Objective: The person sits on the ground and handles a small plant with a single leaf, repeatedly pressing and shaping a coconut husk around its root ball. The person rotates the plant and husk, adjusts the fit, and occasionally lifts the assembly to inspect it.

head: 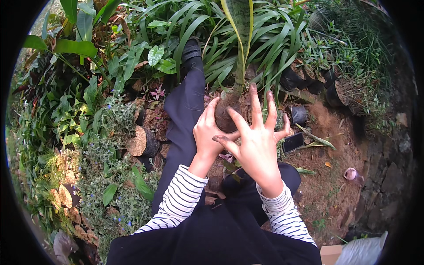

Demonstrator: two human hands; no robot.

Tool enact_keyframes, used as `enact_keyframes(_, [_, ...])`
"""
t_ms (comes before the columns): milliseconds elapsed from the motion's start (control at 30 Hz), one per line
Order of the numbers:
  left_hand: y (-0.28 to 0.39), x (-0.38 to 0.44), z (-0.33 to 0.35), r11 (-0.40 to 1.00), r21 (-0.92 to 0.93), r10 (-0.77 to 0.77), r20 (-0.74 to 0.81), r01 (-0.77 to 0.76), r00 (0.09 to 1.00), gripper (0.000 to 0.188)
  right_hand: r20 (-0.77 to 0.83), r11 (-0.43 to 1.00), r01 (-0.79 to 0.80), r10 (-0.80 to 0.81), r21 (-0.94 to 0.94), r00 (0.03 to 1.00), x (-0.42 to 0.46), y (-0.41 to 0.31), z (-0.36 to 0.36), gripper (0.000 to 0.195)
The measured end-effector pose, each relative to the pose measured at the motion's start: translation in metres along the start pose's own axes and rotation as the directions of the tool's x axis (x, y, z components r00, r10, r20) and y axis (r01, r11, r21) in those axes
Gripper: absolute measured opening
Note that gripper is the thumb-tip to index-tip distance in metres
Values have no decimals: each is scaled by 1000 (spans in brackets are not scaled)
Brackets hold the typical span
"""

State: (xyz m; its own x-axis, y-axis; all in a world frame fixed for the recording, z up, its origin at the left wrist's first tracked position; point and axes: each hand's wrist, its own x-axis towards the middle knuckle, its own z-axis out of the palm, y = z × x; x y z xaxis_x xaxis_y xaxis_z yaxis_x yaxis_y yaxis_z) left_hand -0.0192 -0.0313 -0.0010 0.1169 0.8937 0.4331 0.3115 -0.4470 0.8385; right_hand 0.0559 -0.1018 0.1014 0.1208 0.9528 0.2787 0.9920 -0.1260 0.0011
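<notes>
A snake plant (242, 39) with yellow leaf margins stands upright before me. At its base is a round brown root ball (226, 117) with fine hair-like roots. My left hand (209, 134) cups the left side and underside of this root ball. Over its right side, my right hand (256, 139) has its fingers spread wide, and its fingertips are dark with soil. The right index finger overlaps the root ball in the picture; I cannot tell whether it touches. Part of the root ball is hidden behind both hands.
A dark smartphone (293, 142) lies on the soil at the right, beside cut leaf pieces (316, 136). Black plastic plant bags (150, 142) stand to the left, and more bags (335, 92) to the upper right. My outstretched leg (185, 99) borders the work area.
</notes>
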Motion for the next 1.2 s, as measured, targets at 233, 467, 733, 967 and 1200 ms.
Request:
enact_keyframes(233, [4,-2,-6,995,87,55,21,-57,998,80,-112,1000,-7,8,6,994,4,6,3,49])
enact_keyframes(467, [1,-4,5,986,91,144,-13,-143,989,83,-84,998,-51,54,37,995,1,11,-22,47])
enact_keyframes(733, [1,-2,3,988,103,119,-12,-117,993,86,-60,1000,-2,4,22,998,-9,6,-12,47])
enact_keyframes(967, [1,-3,3,995,76,69,6,-69,998,83,45,1000,-7,7,9,999,-14,-2,-13,53])
enact_keyframes(1200, [1,1,1,996,65,59,13,-60,998,83,33,1000,4,-4,3,999,-13,-2,-8,51])
